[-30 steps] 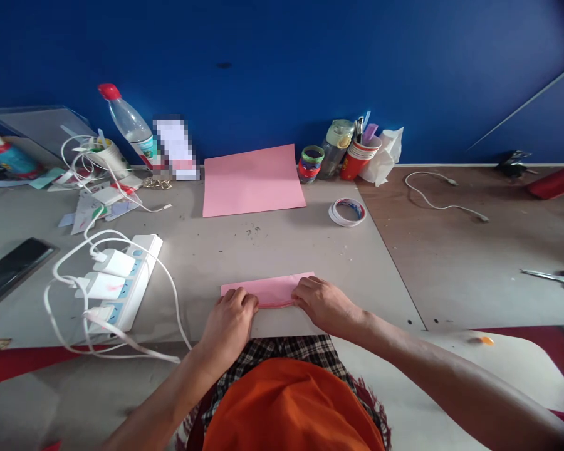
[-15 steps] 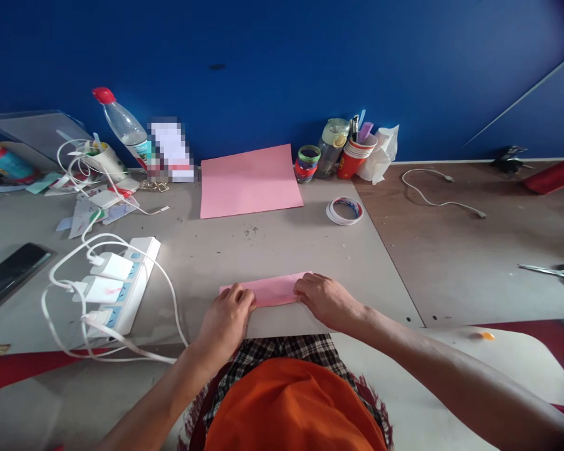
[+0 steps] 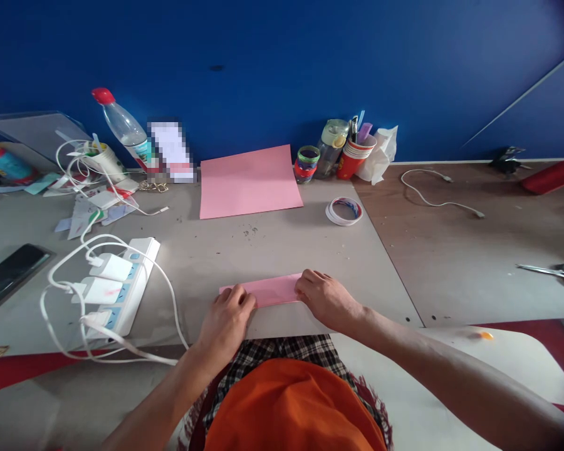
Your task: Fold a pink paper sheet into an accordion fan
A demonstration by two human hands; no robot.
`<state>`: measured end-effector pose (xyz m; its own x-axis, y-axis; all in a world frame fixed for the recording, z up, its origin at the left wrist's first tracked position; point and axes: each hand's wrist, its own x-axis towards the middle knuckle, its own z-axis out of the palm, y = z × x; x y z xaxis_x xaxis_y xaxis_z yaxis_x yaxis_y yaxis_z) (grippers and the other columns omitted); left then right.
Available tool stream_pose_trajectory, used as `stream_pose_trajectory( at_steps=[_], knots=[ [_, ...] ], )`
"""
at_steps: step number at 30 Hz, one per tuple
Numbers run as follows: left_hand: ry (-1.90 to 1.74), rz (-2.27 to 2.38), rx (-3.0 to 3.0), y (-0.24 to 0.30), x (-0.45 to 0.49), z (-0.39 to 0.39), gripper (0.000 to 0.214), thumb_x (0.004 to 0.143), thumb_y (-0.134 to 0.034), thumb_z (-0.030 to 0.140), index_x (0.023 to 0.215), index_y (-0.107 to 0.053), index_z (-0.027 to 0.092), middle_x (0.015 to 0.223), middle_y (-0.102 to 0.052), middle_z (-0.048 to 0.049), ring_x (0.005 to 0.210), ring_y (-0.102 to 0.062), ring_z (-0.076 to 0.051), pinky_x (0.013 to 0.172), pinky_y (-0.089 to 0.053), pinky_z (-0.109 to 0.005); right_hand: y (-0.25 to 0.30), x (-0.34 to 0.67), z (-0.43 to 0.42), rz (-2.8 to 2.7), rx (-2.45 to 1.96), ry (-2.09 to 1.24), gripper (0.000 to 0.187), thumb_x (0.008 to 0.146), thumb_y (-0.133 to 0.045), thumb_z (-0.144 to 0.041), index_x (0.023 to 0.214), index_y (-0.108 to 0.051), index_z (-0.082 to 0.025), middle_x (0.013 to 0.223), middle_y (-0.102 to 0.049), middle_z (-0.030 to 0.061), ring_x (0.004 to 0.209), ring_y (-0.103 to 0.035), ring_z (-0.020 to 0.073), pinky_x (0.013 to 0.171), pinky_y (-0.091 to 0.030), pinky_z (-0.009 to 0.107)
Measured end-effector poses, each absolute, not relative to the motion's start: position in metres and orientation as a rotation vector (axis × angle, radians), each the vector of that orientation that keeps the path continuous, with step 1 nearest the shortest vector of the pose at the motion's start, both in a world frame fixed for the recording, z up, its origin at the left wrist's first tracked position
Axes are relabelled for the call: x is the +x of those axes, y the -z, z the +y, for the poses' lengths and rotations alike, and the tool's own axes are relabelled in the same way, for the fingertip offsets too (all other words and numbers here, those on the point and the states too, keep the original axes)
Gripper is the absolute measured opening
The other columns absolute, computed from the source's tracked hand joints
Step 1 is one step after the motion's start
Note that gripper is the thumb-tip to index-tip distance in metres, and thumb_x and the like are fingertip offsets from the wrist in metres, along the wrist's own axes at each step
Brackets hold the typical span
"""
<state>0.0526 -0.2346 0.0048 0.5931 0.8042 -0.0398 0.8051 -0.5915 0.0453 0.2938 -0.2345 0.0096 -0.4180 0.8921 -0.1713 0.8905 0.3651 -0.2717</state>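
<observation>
Near the front edge of the desk lies a folded strip of pink paper (image 3: 275, 290), long side running left to right. My left hand (image 3: 230, 316) grips its left end with curled fingers. At the right end, my right hand (image 3: 326, 297) is closed on the paper, fingers bent over it. The fingertips and the strip's two ends are partly hidden under the hands. Farther back, a larger pink sheet (image 3: 249, 181) lies flat near the blue partition.
On the left, a white power strip (image 3: 143, 275) carries chargers and looped cables; a phone (image 3: 16, 272) lies beyond. A tape roll (image 3: 344, 212), red paper cups (image 3: 355, 160) and a bottle (image 3: 126, 131) stand toward the back. Scissors (image 3: 552, 270) lie far right.
My right hand's fingers have shifted slightly on the paper's right end. The strip looks flatter along its near edge. My left hand stays almost where it was.
</observation>
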Motion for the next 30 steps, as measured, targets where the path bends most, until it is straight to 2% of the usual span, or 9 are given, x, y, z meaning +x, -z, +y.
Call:
stream_pose_trajectory(
  at_steps=[5,9,12,14,17,19,24,30],
  knots=[
    [-0.055,1.398,2.923,-0.007,0.057,-0.239,0.017,0.082,-0.051,0.006,0.087,-0.062,0.018,0.092,-0.055,-0.0071,0.088,-0.051,-0.022,0.079,-0.047,-0.036,-0.009,0.293,-0.239,-2.664,-1.62,-0.286,0.016,0.092,-0.044,-0.015,0.087,-0.06,-0.017,0.092,-0.058,0.0067,0.082,-0.049,0.0183,0.071,-0.034,0.031],
    [-0.135,1.445,3.131,-0.01,0.063,-0.25,0.017,0.083,-0.05,0.008,0.083,-0.064,0.016,0.089,-0.056,-0.0075,0.088,-0.051,-0.022,0.085,-0.045,-0.038,-0.007,0.293,-0.247,-2.69,-1.523,-0.071,0.011,0.085,-0.052,-0.01,0.085,-0.06,-0.018,0.092,-0.057,0.0075,0.084,-0.045,0.0207,0.071,-0.032,0.032],
    [-0.028,1.502,3.173,-0.01,0.066,-0.262,0.022,0.083,-0.047,0.007,0.091,-0.066,0.014,0.085,-0.056,-0.007,0.08,-0.051,-0.021,0.078,-0.047,-0.036,-0.003,0.293,-0.255,-2.68,-1.427,0.065,0.009,0.083,-0.054,-0.011,0.08,-0.06,-0.018,0.086,-0.057,0.0069,0.084,-0.043,0.0216,0.073,-0.032,0.034],
    [0.016,1.551,3.142,-0.008,0.066,-0.27,0.028,0.083,-0.046,0.005,0.101,-0.066,0.012,0.092,-0.058,-0.009,0.082,-0.051,-0.021,0.08,-0.048,-0.036,0.0,0.294,-0.26,-2.658,-1.385,0.119,0.011,0.084,-0.053,-0.01,0.08,-0.06,-0.017,0.084,-0.058,0.007,0.084,-0.043,0.0218,0.073,-0.032,0.034],
    [0.028,1.596,3.061,-0.002,0.064,-0.279,0.038,0.081,-0.045,0.002,0.115,-0.061,0.008,0.107,-0.058,-0.0128,0.092,-0.053,-0.022,0.087,-0.048,-0.036,0.003,0.296,-0.27,-2.613,-1.359,0.147,0.016,0.085,-0.05,-0.009,0.091,-0.063,-0.015,0.091,-0.061,0.0088,0.088,-0.044,0.0225,0.076,-0.034,0.035],
    [0.028,1.634,3.004,0.004,0.063,-0.282,0.041,0.081,-0.044,0.0,0.119,-0.059,0.008,0.11,-0.057,-0.0133,0.096,-0.053,-0.023,0.087,-0.05,-0.035,0.004,0.3,-0.276,-2.578,-1.349,0.158,0.022,0.085,-0.048,-0.008,0.1,-0.063,-0.014,0.098,-0.062,0.0095,0.092,-0.045,0.0235,0.078,-0.035,0.036],
    [-0.048,1.689,2.967,0.011,0.057,-0.284,0.042,0.081,-0.043,-0.002,0.119,-0.058,0.008,0.113,-0.057,-0.0144,0.101,-0.055,-0.024,0.082,-0.053,-0.033,0.008,0.311,-0.284,-2.502,-1.378,0.16,0.034,0.084,-0.043,-0.003,0.111,-0.061,-0.015,0.104,-0.064,0.0086,0.098,-0.046,0.0243,0.083,-0.035,0.037],
    [-0.123,1.67,2.97,0.007,0.043,-0.281,0.04,0.078,-0.045,-0.001,0.115,-0.059,0.007,0.105,-0.059,-0.0133,0.093,-0.057,-0.022,0.072,-0.056,-0.029,0.012,0.323,-0.285,-2.454,-1.397,0.093,0.042,0.079,-0.043,0.002,0.111,-0.062,-0.017,0.104,-0.065,0.0071,0.097,-0.047,0.0235,0.082,-0.037,0.036]
  ],
)
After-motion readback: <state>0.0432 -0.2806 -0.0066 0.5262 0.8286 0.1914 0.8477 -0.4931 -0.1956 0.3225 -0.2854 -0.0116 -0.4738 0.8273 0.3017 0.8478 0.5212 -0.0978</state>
